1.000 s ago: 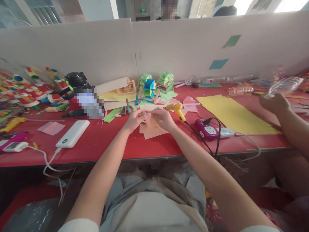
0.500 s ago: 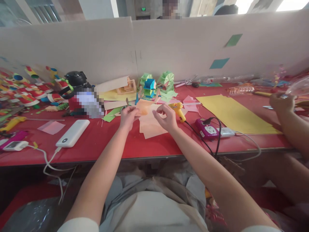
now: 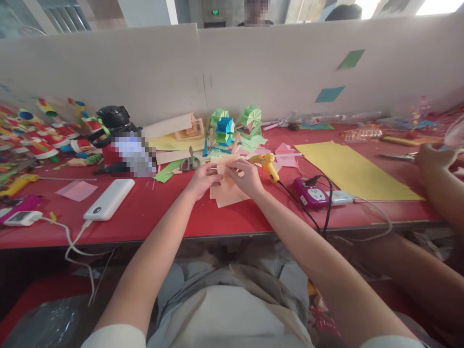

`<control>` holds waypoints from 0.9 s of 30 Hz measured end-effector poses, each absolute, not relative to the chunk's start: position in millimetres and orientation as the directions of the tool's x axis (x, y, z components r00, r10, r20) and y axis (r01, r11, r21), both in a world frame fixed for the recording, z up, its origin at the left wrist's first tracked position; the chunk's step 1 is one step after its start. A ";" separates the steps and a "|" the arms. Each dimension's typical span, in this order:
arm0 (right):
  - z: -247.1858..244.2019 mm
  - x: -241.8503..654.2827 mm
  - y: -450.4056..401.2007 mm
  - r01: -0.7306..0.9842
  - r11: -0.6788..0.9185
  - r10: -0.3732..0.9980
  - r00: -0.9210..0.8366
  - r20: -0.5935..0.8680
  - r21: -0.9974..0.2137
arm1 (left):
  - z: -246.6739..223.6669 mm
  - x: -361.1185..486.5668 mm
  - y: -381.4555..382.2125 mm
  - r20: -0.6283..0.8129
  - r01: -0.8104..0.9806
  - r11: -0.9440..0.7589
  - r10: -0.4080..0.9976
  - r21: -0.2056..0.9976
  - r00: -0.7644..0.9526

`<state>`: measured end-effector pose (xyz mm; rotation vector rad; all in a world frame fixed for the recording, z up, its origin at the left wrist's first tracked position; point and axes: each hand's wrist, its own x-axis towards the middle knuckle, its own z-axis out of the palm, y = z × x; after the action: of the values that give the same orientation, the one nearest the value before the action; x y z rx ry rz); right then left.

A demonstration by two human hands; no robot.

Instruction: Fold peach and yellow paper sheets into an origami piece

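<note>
- The left hand (image 3: 203,181) has its fingers bent against the left side of a small, creased peach-coloured paper piece (image 3: 224,170); whether its grip closes firmly on the paper cannot be told.
- The right hand (image 3: 248,177) pinches the same piece near its right side, thumb and fingertips closed in a grip on it.
- The paper piece thus lies between the two grips, touching both, partly hidden by the fingers.
- Flat peach-coloured paper sheets (image 3: 229,196) lie below it on the red, smooth-topped worktop (image 3: 163,212).
- Just beyond the left hand are grey-green-handled scissors (image 3: 190,163); a yellow plastic glue gun (image 3: 268,166) lies near the right hand.
- Behind the hands stands a blue folded-paper form (image 3: 224,126) between two pale-green pleated ones.
- Well apart, at far right, a co-worker's hand (image 3: 435,159) is near silver scissors (image 3: 397,156).
</note>
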<state>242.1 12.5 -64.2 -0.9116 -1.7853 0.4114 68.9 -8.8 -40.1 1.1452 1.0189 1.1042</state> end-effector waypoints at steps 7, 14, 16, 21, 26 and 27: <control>-66.1 240.2 11.4 0.442 0.686 0.705 -0.208 0.678 -0.577 | -39.1 73.4 -8.4 -0.119 -0.171 0.137 0.987 0.976 0.111; -69.1 238.8 13.5 0.481 0.725 0.657 -0.268 0.704 -0.494 | -37.2 73.7 -5.5 -0.147 -0.297 0.152 0.988 0.943 0.038; -69.1 238.7 13.7 0.486 0.734 0.645 -0.279 0.712 -0.474 | -38.2 73.1 -4.2 -0.144 -0.318 0.144 0.989 0.937 0.025; -66.9 239.7 11.9 0.499 0.756 0.611 -0.306 0.730 -0.424 | -39.6 72.1 -2.5 -0.134 -0.327 0.129 0.991 0.936 0.008; -64.0 240.9 10.1 0.530 0.769 0.580 -0.345 0.738 -0.358 | -37.3 70.5 -4.0 -0.125 -0.343 0.121 0.992 0.932 0.011; -63.3 241.0 9.8 0.537 0.772 0.573 -0.358 0.737 -0.340 | -36.8 70.0 -4.3 -0.123 -0.345 0.123 0.992 0.930 0.022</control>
<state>241.0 9.8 -63.3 -0.8304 -2.0314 0.0488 70.0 -4.3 -36.8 0.8588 1.0037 1.2646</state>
